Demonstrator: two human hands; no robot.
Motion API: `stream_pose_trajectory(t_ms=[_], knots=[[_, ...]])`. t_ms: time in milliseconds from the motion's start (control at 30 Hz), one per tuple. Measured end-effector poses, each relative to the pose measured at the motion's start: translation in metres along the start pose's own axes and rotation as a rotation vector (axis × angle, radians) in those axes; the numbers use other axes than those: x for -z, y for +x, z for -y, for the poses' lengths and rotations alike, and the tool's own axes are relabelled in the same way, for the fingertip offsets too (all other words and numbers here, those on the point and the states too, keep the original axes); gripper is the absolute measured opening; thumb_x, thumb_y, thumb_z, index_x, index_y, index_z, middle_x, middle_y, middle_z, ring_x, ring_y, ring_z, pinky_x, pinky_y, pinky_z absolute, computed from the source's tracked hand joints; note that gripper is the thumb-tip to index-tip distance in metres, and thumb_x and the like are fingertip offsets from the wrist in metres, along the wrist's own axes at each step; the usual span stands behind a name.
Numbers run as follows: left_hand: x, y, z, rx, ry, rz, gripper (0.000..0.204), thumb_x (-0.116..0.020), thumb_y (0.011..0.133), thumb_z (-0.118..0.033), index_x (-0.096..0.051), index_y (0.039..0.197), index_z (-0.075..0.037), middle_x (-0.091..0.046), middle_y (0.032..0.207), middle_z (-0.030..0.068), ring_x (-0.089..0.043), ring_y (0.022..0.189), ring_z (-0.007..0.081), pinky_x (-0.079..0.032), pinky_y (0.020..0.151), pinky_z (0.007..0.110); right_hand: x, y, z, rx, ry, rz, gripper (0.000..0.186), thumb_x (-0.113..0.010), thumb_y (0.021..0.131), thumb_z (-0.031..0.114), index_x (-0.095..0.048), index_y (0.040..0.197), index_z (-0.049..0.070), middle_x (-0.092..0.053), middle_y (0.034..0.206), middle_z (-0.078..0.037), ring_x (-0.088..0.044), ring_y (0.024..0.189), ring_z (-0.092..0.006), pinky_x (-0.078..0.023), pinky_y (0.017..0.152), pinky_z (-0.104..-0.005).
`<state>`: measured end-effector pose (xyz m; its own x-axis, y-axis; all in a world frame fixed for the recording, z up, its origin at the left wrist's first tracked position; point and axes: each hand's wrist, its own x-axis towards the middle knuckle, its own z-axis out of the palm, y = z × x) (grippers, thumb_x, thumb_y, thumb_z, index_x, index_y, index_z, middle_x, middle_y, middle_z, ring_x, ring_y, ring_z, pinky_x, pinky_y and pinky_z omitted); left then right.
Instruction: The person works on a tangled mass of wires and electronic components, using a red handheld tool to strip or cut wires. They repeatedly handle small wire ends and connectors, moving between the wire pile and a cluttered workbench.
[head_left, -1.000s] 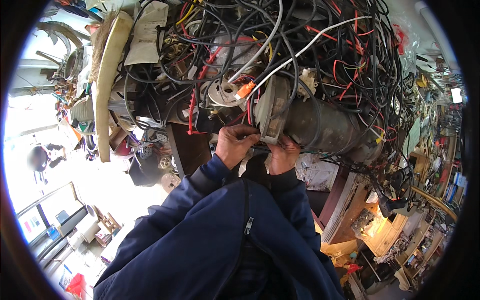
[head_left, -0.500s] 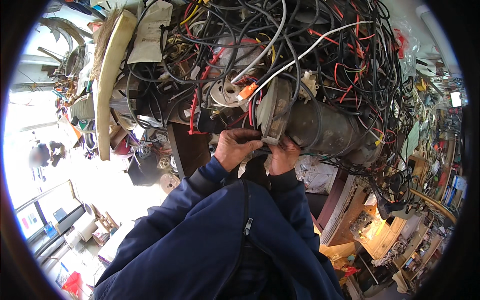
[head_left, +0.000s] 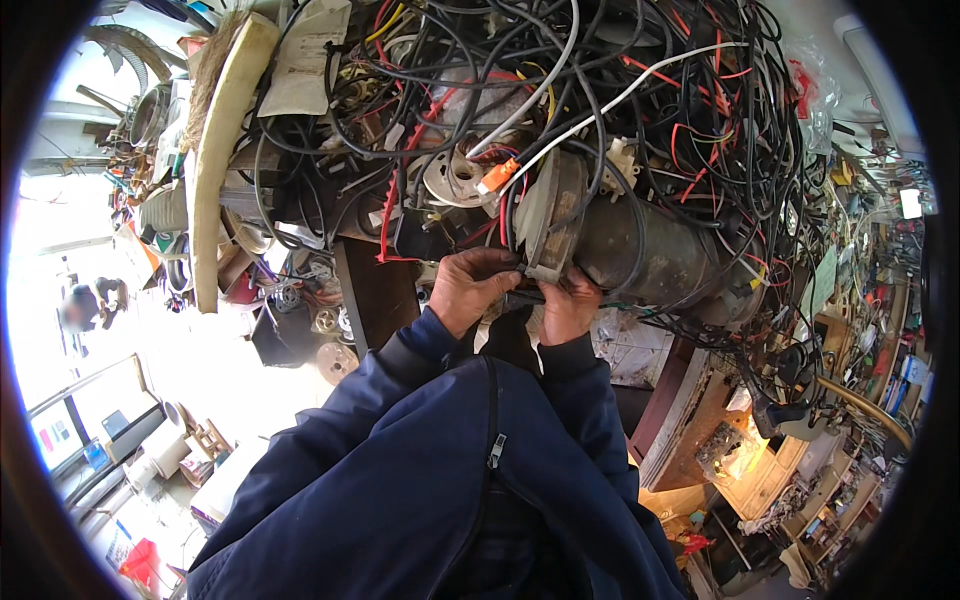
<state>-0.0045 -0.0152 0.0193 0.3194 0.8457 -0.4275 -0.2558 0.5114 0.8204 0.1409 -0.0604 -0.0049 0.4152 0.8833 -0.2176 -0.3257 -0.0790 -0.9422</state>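
Note:
A grey, worn cylinder like a motor body (head_left: 640, 250) lies on its side in front of me, with a flanged end cover (head_left: 548, 215) at its left end. At the near edge of that cover, my left hand (head_left: 472, 290) has thumb and forefinger pinched together. Whatever small dark piece is between those fingertips is too small to name. My right hand (head_left: 570, 305) is at the other side of the same edge, its fingers curled in against the flange and partly hidden. An orange connector (head_left: 497, 176) and a pale round plate (head_left: 453, 178) lie just beyond the cover.
Tangled black, red and white cables (head_left: 690, 110) cover the pile beyond the cylinder and drape over it. A long pale brush (head_left: 215, 170) stands at the left. A dark brown board (head_left: 375, 295) lies beside my left forearm. Wooden drawers (head_left: 765, 480) are at the lower right.
The view has shifted slightly. Both hands stay at the edge of the end cover, with the left fingertips slightly shifted and a small dark piece now showing by them.

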Motion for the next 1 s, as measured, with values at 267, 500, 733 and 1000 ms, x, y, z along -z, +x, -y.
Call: stream_pose_trajectory(t_ms=[267, 500, 733, 1000], knots=[[-0.001, -0.002, 0.002, 0.037, -0.115, 0.012, 0.018, -0.070, 0.082, -0.002, -0.067, 0.099, 0.003, -0.069, 0.087, 0.0065, -0.062, 0.076, 0.0102, -0.051, 0.071, 0.025, -0.003, -0.001, 0.004, -0.006, 0.009, -0.016, 0.026, -0.063, 0.076, -0.009, -0.067, 0.101, -0.003, -0.069, 0.097, -0.007, -0.064, 0.087, -0.0145, -0.050, 0.080, -0.0283], [-0.008, -0.002, -0.001, -0.040, 0.230, -0.065, 0.016, -0.070, 0.084, -0.007, -0.070, 0.095, 0.005, -0.069, 0.080, 0.0060, -0.060, 0.071, 0.0081, -0.049, 0.065, 0.023, 0.000, 0.000, -0.003, 0.013, 0.027, -0.003, 0.028, -0.063, 0.076, -0.009, -0.067, 0.103, -0.003, -0.068, 0.099, -0.008, -0.064, 0.088, -0.0155, -0.050, 0.080, -0.0288], [-0.008, 0.004, 0.002, -0.034, 0.128, -0.059, 0.014, -0.071, 0.082, -0.005, -0.070, 0.092, 0.004, -0.070, 0.081, 0.0061, -0.060, 0.071, 0.0077, -0.049, 0.066, 0.024, -0.001, 0.000, 0.002, 0.015, -0.049, -0.007, 0.025, -0.064, 0.079, -0.007, -0.066, 0.103, -0.003, -0.068, 0.099, -0.008, -0.064, 0.088, -0.0156, -0.051, 0.077, -0.0305], [-0.008, 0.001, -0.003, -0.042, 0.077, -0.020, 0.011, -0.071, 0.081, -0.003, -0.070, 0.090, 0.003, -0.069, 0.079, 0.0054, -0.060, 0.070, 0.0077, -0.049, 0.064, 0.023, -0.002, 0.000, 0.002, -0.009, 0.018, 0.007, 0.023, -0.067, 0.078, -0.006, -0.067, 0.101, -0.002, -0.068, 0.098, -0.007, -0.063, 0.087, -0.0144, -0.050, 0.078, -0.0291]])
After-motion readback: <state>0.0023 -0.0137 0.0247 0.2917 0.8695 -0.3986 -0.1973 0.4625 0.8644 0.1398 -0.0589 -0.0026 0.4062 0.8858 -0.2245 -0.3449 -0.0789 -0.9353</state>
